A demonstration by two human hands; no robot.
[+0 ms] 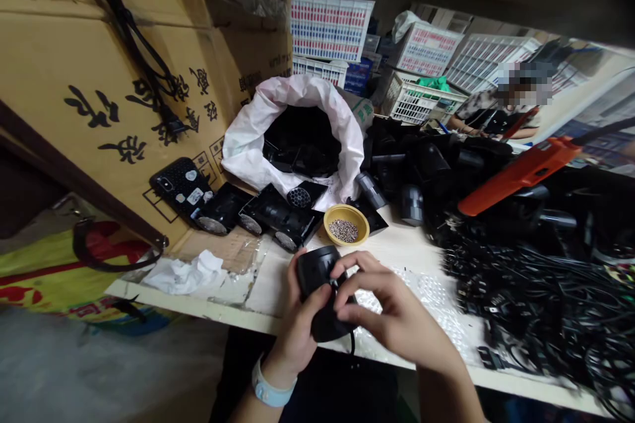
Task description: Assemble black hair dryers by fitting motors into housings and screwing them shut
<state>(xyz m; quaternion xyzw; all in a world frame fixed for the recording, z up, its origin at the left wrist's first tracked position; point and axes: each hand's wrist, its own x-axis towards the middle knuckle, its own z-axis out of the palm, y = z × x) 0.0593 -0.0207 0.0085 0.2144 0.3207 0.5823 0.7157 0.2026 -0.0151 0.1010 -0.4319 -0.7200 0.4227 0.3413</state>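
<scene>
My left hand [297, 324] is wrapped round a black plastic housing [317, 271] and holds it just above the near edge of the white table [397, 244]. My right hand [381, 304] pinches at the top face of the same housing, with its fingertips pressed together on a small spot. A thin black cord [352, 342] hangs from the housing. Just beyond the hands a yellow bowl [346, 224] holds several small metal screws.
A white sack [248, 145] of black parts stands behind the bowl, with black housings [278, 215] and a phone [181, 186] to its left. Black cables [536, 284] and an orange power tool [520, 172] fill the right. Cardboard boxes [74, 79] rise on the left. Another person [496, 115] sits far back.
</scene>
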